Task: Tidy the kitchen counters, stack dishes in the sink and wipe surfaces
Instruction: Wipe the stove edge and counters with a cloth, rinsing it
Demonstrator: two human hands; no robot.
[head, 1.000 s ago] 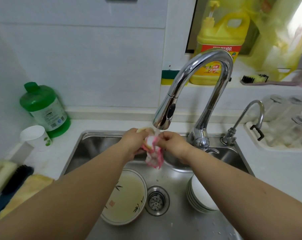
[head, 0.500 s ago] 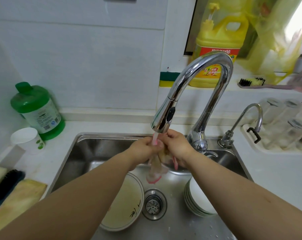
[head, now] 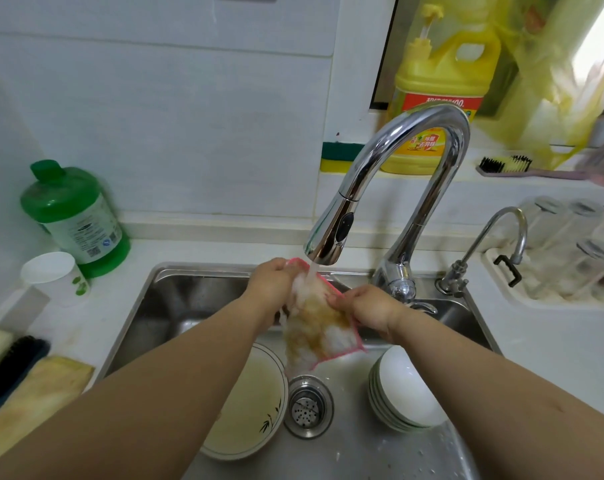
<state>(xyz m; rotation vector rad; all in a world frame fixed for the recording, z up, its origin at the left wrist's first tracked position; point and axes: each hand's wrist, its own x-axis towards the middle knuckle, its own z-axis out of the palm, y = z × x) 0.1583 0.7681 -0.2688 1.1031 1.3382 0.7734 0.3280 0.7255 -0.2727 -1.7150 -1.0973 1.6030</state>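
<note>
A white dishcloth [head: 316,323] with a pink edge and brown stains hangs spread out under the running chrome faucet [head: 331,237]. My left hand [head: 276,284] grips its upper left corner right below the spout. My right hand [head: 366,304] pinches its right edge. Below them, in the steel sink [head: 176,299], lie a cream plate with a bamboo print [head: 248,414] on the left and a stack of white bowls [head: 404,393] on the right, with the drain strainer [head: 307,407] between them.
A green bottle [head: 77,216] and a white cup [head: 53,277] stand on the counter to the left. A brush [head: 11,362] lies at the left edge. A small second tap [head: 484,251] and a rack of glasses [head: 570,254] are at the right. A yellow detergent jug [head: 439,88] sits on the sill.
The cloth was bunched between both hands under the spout. Now my hands have moved apart and the cloth is spread open in the water stream.
</note>
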